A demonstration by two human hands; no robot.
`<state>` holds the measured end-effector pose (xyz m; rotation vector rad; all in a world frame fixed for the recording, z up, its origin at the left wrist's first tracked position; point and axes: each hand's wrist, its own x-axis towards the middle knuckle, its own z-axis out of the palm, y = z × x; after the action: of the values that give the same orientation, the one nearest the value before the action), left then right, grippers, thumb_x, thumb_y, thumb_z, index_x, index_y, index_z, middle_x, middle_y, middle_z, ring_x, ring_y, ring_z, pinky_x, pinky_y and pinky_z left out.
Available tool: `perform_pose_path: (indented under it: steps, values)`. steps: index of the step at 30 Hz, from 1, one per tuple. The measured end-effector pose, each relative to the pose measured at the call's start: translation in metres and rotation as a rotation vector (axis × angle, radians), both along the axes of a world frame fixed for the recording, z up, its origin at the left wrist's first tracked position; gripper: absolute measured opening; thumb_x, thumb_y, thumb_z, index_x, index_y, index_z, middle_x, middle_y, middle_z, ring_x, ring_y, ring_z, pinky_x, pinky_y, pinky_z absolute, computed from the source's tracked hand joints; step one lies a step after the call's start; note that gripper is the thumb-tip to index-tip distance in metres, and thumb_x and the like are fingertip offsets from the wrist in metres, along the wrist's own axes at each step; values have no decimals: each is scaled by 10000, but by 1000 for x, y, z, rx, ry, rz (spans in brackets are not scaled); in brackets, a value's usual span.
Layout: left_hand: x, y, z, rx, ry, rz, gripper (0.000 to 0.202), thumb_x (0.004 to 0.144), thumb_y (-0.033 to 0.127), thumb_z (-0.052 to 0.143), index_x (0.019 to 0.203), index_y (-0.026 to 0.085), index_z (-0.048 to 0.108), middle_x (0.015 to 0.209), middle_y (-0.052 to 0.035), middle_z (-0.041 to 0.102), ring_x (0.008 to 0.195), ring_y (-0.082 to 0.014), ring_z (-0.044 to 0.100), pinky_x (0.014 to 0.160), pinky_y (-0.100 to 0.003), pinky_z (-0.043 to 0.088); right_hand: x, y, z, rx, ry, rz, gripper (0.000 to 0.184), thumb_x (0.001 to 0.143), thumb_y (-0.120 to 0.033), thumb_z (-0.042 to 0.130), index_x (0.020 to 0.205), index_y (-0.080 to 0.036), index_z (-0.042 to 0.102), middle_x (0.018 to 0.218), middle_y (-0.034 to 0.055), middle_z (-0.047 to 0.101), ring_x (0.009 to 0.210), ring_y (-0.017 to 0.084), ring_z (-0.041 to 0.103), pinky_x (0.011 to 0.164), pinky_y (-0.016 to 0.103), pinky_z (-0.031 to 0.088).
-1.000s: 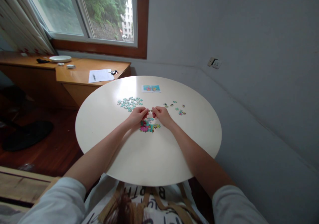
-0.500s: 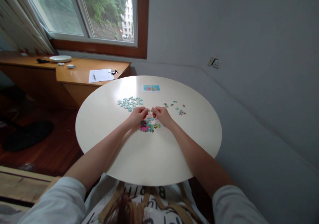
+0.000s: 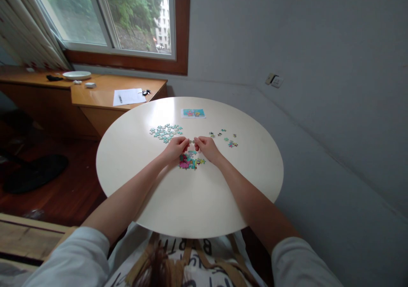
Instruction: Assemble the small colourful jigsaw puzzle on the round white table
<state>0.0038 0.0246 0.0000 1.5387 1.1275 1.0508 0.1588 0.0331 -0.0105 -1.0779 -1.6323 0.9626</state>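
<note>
My left hand (image 3: 175,148) and my right hand (image 3: 207,148) meet over the middle of a round white table (image 3: 190,202). Both pinch small jigsaw pieces (image 3: 191,142) held between their fingertips. Just below the hands lies a partly joined patch of the puzzle (image 3: 191,162), pink, teal and yellow. A heap of loose teal pieces (image 3: 166,132) lies to the upper left of my left hand. A few scattered pieces (image 3: 227,137) lie to the upper right of my right hand. A small reference picture (image 3: 193,113) lies at the table's far side.
A wooden desk (image 3: 95,98) under the window stands left of the table, with a sheet of paper (image 3: 129,96), keys and a white plate (image 3: 77,75) on it. A grey wall with a socket (image 3: 274,80) runs along the right. A dark chair base (image 3: 33,173) sits on the floor.
</note>
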Motion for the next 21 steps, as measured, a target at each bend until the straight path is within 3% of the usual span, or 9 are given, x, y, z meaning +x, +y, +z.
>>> perform_pose_path:
  steps: [21]
  values:
    - [-1, 0, -1, 27, 5, -5, 285, 798, 320, 512, 558, 173, 470, 462, 53, 420, 410, -63, 347, 433, -210, 293, -1, 4, -4, -37, 64, 11, 435, 721, -577, 579, 560, -176, 538, 525, -1, 555, 509, 104, 482, 551, 262, 415]
